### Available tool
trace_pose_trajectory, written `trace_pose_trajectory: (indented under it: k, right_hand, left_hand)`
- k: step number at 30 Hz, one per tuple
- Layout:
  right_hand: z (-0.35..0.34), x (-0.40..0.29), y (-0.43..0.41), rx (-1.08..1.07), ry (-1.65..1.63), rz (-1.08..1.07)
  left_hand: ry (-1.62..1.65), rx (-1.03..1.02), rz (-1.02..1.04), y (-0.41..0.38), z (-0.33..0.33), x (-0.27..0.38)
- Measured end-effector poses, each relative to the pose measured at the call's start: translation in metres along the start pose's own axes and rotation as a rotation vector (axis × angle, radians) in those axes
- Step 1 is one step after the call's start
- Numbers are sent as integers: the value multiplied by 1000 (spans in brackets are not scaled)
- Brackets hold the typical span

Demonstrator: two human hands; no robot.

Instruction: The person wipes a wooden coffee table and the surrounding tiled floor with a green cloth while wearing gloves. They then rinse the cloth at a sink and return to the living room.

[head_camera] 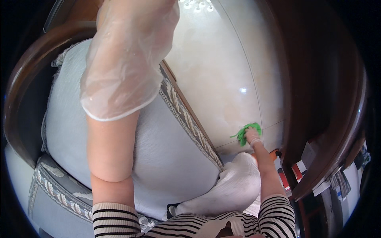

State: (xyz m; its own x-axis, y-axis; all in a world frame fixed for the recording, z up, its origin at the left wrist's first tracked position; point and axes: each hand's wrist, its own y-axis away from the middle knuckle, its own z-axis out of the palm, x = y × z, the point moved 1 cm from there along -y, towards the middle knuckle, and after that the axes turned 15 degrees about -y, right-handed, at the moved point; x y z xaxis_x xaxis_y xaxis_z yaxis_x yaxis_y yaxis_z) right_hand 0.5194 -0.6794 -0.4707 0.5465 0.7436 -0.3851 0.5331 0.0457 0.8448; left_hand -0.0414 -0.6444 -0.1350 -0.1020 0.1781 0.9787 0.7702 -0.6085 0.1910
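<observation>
My right hand [252, 134], in a clear plastic glove, is on a bunched green cloth [241, 137] that lies on the glossy cream tile floor [214, 74]. Its fingers press into the cloth. My left arm reaches up close to the camera, with a loose translucent plastic glove [122, 71] whose rim sits on the forearm. The fingers of that hand are past the top edge, so what they touch is hidden. Behind the left arm spreads a pale grey fabric seat cover [175, 148] with a leaf-patterned border [186, 114].
A curved dark wooden armrest [20, 77] bounds the seat at left. Dark wooden furniture [321, 89] stands along the right, with papers or magazines [340, 184] near its lower end. My bent knee in white ribbed trousers [238, 178] is beside the seat's front corner.
</observation>
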Motion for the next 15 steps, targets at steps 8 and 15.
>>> trace_pose_trajectory:
  k: [8, 15]
  right_hand:
    - [-247, -76, -60, 487, -591, -408]
    - [-415, -102, -215, 804, -903, -153]
  left_hand:
    - [101, -64, 44, -6, -12, -7]
    - [83, -58, -36, -9, -9, -3]
